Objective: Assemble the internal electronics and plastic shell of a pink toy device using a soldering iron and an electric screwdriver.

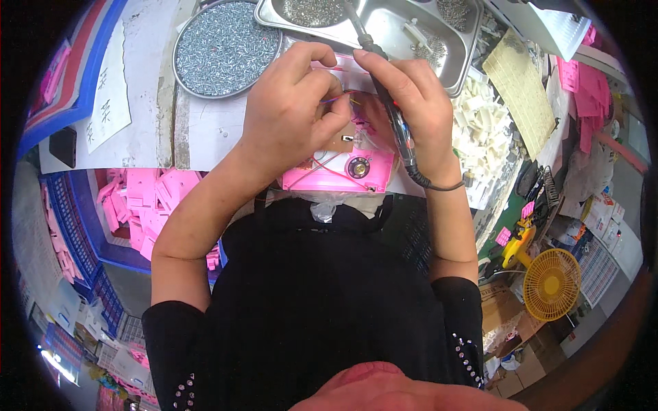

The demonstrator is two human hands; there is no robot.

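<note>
A pink plastic casing (308,179) lies in front of me at the table's edge. In it are a small round speaker (358,168), a brown circuit board (337,142) and thin red wires. Above it my left hand (295,103) is closed, thumb against fingers, on thin coloured wires (334,101). My right hand (421,103) grips a slim corded soldering iron (394,116) with a dark handle. Its metal shaft slants up and away over a steel tray, and the cord passes by my wrist. The right fingertips are partly hidden behind the handle.
A round pan of silver screws (226,51) stands far left. The compartmented steel tray (384,20) holds small metal parts. White plastic pieces (480,130) are heaped to the right, near a yellow fan (552,284). Pink parts (147,205) fill a blue crate at left.
</note>
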